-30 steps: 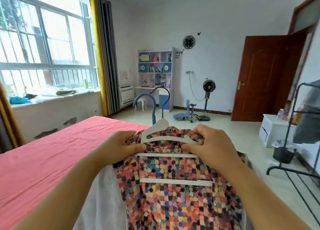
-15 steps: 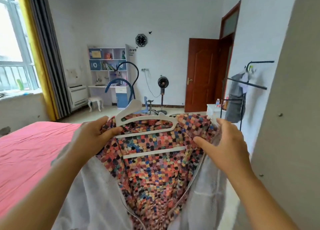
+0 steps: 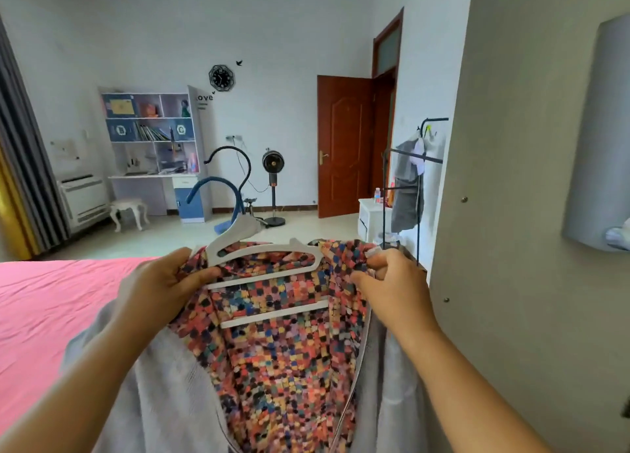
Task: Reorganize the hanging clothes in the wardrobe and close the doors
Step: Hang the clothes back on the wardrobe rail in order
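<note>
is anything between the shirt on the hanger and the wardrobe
Nothing visible stands between them. Both hands, left hand and right hand, hold the checked shirt on its white hanger right beside the grey wardrobe panel; the wardrobe's inside is out of view.

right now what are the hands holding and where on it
Both hold the checked shirt on its white hanger. The left hand grips the collar at the hanger's left end; the right hand pinches the right shoulder fabric.
</note>
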Demonstrator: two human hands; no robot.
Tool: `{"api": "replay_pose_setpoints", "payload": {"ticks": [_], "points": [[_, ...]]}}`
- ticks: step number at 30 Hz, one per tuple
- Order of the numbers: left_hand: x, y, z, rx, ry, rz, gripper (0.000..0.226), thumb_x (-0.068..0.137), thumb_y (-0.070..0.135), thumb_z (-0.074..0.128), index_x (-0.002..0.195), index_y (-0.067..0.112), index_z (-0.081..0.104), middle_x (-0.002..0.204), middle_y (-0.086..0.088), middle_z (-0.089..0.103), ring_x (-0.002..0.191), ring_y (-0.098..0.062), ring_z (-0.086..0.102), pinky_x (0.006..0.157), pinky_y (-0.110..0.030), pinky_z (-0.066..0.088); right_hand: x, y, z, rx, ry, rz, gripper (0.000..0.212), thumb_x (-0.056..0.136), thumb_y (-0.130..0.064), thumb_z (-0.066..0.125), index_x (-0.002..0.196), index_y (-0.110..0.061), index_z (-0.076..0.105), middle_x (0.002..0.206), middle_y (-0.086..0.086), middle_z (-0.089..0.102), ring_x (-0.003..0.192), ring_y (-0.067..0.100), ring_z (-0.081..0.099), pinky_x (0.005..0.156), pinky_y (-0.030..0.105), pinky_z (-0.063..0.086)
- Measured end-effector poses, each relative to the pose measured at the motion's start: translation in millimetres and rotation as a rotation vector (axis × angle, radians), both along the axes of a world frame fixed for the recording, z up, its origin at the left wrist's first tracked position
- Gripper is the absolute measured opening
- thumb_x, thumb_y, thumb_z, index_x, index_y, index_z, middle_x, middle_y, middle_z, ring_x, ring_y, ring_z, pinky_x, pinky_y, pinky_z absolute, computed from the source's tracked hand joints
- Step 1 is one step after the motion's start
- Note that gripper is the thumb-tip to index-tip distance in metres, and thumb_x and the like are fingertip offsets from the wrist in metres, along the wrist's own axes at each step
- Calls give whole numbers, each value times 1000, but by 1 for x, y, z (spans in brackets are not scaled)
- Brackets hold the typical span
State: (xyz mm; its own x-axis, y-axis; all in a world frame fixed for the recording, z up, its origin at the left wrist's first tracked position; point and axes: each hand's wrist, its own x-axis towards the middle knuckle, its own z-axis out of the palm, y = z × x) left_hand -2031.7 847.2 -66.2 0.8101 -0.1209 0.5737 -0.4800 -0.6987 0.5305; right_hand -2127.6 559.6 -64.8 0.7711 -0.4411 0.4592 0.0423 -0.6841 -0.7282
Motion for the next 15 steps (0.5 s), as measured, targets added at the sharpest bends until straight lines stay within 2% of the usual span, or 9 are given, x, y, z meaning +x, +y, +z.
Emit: {"api": "replay_pose_setpoints", "payload": {"ticks": [2, 5, 8, 11, 13, 15], "points": [[4, 4, -8, 20, -18, -36, 36, 67, 58, 60, 62, 24, 50, 51, 6, 58, 52, -17, 59, 55, -33, 50, -3, 13, -6, -18, -30, 21, 7, 83, -23, 68, 84, -21, 61, 76, -10, 57, 80, 15, 59, 62, 22, 41], [12, 9, -24, 61, -27, -117, 32, 67, 66, 61, 71, 35, 52, 52, 8, 59, 54, -16, 60, 56, -37, 53, -14, 38, -15, -75, -105, 84, 15, 82, -22, 70, 73, -26, 59, 78, -14, 53, 73, 3, 51, 62, 7, 33], [15, 11, -38, 79, 8, -208, 48, 62, 82, 51, 75, 36, 52, 55, 7, 60, 57, -17, 62, 59, -44, 54, -25, 68, -25, -106, -155, 161, 17, 79, -20, 73, 72, -26, 60, 82, -13, 52, 74, -4, 49, 68, 4, 35], [13, 12, -49, 71, 28, -273, 52, 64, 82, 52, 79, 32, 51, 57, 5, 62, 58, -16, 63, 60, -43, 55, -33, 90, -35, -177, -175, 246, 7, 77, -26, 73, 76, -21, 68, 82, -13, 55, 77, 1, 53, 73, 15, 42], [10, 12, -54, 66, 21, -315, 53, 66, 79, 56, 74, 26, 52, 56, 3, 61, 57, -18, 62, 57, -40, 54, -42, 92, -38, -209, -191, 283, 18, 77, -38, 65, 79, -21, 72, 82, -12, 60, 78, 5, 57, 76, 32, 48], [4, 10, -53, 82, 2, -345, 50, 68, 69, 62, 66, 20, 53, 56, 0, 61, 57, -22, 62, 54, -36, 51, -56, 87, -37, -196, -252, 304, 21, 81, -35, 61, 80, -17, 73, 80, -9, 66, 76, 6, 61, 72, 33, 51]]}}
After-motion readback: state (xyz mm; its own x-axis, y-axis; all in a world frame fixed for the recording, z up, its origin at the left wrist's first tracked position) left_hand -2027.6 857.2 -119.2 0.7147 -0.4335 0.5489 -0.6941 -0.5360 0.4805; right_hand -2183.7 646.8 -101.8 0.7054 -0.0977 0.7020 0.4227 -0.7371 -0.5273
